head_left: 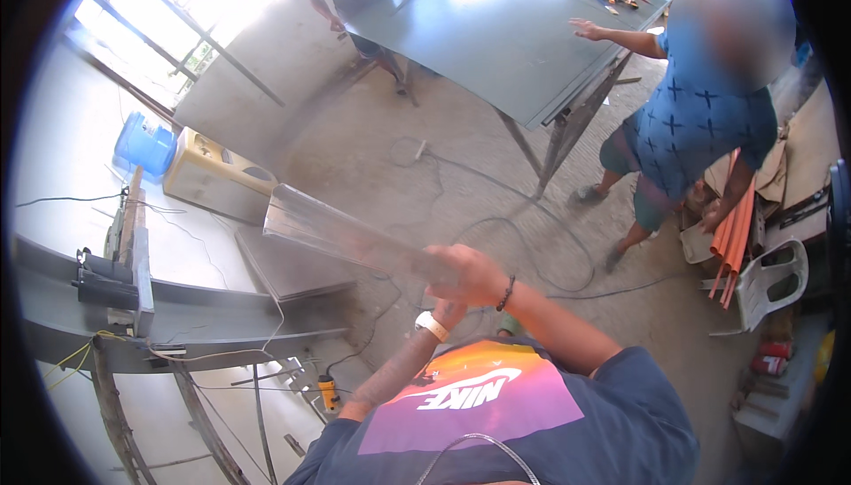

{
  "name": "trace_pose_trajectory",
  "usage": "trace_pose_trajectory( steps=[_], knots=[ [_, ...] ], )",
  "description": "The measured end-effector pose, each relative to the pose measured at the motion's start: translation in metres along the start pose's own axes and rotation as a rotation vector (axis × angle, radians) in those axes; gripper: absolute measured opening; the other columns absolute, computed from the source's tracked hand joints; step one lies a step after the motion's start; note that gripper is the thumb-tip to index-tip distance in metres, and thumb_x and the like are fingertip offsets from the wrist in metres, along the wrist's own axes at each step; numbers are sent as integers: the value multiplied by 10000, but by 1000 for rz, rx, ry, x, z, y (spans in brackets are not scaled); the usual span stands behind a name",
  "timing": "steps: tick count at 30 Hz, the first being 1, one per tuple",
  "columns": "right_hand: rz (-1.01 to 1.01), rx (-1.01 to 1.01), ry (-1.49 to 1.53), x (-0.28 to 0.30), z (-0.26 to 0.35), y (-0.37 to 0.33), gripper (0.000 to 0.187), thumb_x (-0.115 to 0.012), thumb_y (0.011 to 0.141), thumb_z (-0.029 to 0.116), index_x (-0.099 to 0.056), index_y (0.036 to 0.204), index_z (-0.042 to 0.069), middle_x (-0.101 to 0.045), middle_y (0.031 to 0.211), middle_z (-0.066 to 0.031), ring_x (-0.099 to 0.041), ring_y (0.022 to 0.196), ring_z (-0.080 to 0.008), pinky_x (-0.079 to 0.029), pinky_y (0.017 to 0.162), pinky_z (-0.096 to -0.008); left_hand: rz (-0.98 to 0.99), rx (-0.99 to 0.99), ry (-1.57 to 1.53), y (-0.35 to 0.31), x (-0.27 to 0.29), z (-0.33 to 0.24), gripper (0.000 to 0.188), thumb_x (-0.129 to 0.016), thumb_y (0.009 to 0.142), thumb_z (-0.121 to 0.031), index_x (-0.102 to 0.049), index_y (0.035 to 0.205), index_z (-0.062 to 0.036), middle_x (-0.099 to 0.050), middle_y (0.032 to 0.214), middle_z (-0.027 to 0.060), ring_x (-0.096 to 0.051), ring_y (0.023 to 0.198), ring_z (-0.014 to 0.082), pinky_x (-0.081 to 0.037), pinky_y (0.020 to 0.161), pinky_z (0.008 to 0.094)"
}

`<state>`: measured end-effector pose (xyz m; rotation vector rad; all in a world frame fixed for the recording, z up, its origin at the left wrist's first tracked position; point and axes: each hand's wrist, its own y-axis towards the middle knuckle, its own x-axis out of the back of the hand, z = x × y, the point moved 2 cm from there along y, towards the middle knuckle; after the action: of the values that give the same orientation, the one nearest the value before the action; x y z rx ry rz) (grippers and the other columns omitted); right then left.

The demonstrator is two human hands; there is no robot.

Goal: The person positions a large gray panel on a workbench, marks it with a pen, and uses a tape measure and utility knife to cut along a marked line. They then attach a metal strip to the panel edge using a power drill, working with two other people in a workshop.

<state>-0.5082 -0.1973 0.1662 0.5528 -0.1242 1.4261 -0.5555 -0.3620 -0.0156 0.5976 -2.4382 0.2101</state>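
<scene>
Rough grey floor (337,144) is spreading under a big, smooth, flat counter (496,55). A long, straight, shiny strip (332,230) is sticking out to your left. Your right hand (472,274) is squeezing its near end. Your left hand (449,309) is sitting close by, partly hidden; I cannot tell its grip.

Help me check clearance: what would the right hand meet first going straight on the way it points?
Beyond the long shiny strip it holds, the right hand would probably meet the beige water dispenser first, though depth is unclear.
</scene>
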Motion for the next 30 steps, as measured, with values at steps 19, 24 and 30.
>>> trace_pose_trajectory(
  steps=[19,24,30],
  knots=[
    [-264,-825,-260,123,-171,-212,1025,-897,684,405,-397,1503,42,-493,1418,-227,-449,1356,-379,-386,1119,-455,39,349,-1060,229,97,-153,812,-329,951,-787,-571,1248,-71,-676,1199,159,-665,1129,287,-567,917,464],
    [-318,-788,-422,130,-184,-206,976,-893,676,343,-428,1483,51,-544,1363,-215,-515,1281,-385,-421,1068,-475,113,345,-1163,306,130,-110,872,-227,909,-854,-594,1159,-104,-693,1134,132,-672,1089,289,-539,911,494],
    [-407,-873,-447,125,-173,-180,864,-852,693,239,-461,1442,56,-616,1253,-204,-581,1178,-389,-464,1000,-481,121,475,-1215,381,177,-50,909,-182,913,-855,-599,1154,-85,-681,1116,140,-643,1119,316,-511,922,550]
  ],
)
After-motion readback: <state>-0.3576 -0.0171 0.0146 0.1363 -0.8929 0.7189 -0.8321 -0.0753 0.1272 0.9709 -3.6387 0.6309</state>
